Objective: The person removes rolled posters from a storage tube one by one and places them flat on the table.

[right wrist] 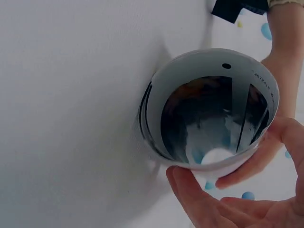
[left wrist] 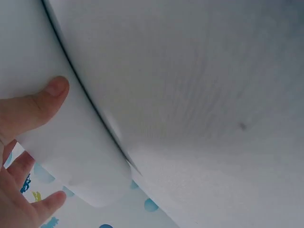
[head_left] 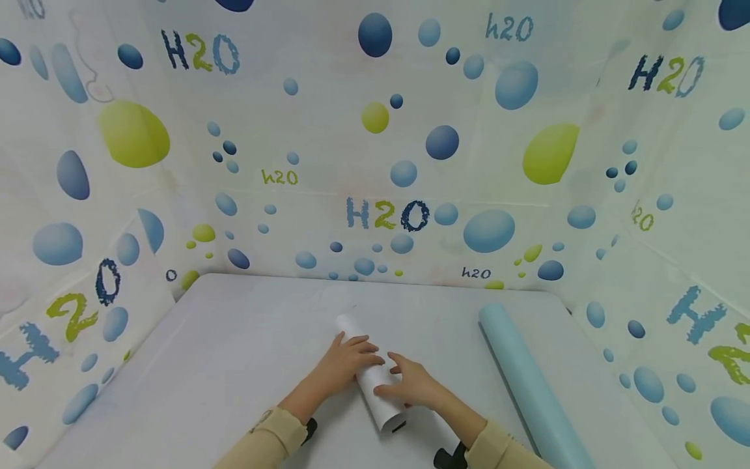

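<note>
A white paper roll (head_left: 383, 412) lies slantwise on the white table, its near end towards me. My left hand (head_left: 342, 365) holds it around the middle from the left; in the left wrist view the thumb (left wrist: 40, 107) lies along the paper. At the near end my right hand (head_left: 417, 383) grips the roll from the right, with thumb and fingers spread round it. The right wrist view looks into the open end of the roll (right wrist: 213, 61), where dark printed areas and a small line of text show on the inner face. Parts of the fingers are hidden behind the roll.
On the right of the table (head_left: 252, 339), a longer light-blue roll (head_left: 527, 381) lies at a slant. Behind and on both sides hangs a white backdrop (head_left: 328, 124) with blue and green drops and H2O lettering. Dark straps (head_left: 451, 456) sit at the wrists.
</note>
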Motion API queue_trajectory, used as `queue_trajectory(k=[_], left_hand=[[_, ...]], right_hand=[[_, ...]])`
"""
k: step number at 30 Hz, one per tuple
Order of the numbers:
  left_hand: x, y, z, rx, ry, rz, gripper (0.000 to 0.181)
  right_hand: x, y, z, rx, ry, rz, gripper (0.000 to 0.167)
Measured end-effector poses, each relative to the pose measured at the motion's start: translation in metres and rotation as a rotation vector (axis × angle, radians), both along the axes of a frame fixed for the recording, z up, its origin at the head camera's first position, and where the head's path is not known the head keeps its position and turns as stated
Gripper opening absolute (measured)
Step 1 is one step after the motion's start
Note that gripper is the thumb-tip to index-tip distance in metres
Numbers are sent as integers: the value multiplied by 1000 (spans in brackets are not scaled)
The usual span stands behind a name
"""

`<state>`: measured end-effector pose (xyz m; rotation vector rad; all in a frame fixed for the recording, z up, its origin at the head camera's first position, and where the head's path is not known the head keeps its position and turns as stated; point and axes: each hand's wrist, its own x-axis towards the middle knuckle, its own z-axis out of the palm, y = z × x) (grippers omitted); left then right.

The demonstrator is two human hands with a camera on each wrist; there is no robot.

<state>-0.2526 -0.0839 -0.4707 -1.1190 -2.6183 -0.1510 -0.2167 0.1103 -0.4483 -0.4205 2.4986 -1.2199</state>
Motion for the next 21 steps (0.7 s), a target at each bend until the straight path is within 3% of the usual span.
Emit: queue_trajectory(k=[3, 8, 21], left_hand=[[-1, 3, 0, 12, 8, -35, 52], [-4, 7, -2, 10, 18, -67, 47], [-3, 13, -6, -20, 14, -48, 46]], right_hand=[[3, -3, -5, -3, -15, -41, 81], [7, -9, -10, 8, 27, -89, 81], [13, -13, -16, -4, 66, -117, 89]])
